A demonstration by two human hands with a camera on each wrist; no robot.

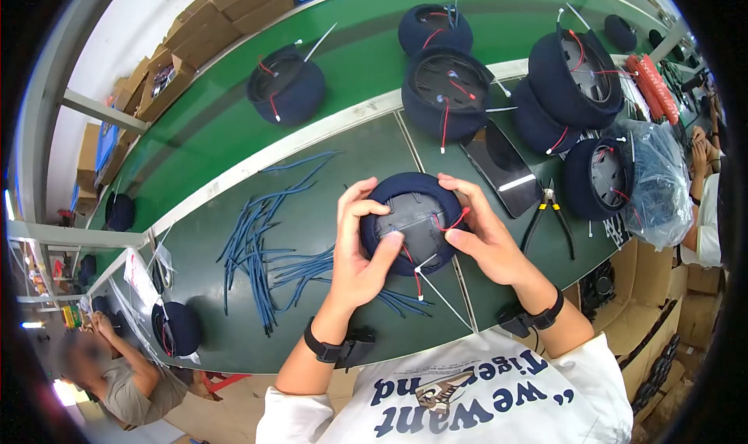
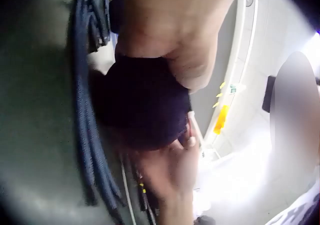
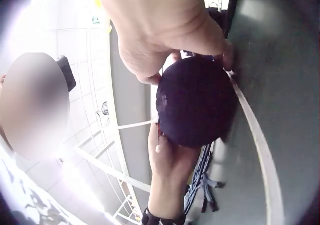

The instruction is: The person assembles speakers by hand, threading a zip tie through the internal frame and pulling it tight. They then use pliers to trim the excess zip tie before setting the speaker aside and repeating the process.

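Both hands hold a round navy fabric-covered piece (image 1: 413,183) above the dark green table, its black plastic inner side facing up with red wires and a white zip tie. The left hand (image 1: 362,249) grips its left side, thumb on the black inner face. On the right edge the right hand (image 1: 491,237) curls its fingers round, thumb near a red wire. In the left wrist view the piece (image 2: 145,102) shows its dark fabric side between the hands; the right wrist view also shows that fabric (image 3: 197,102).
Blue cords (image 1: 261,249) lie left of the hands. To the right are a phone (image 1: 502,167), pliers (image 1: 550,210) and a clear plastic bag (image 1: 658,179). Similar round pieces (image 1: 446,93) stand along the back. Another person (image 1: 132,374) is at lower left.
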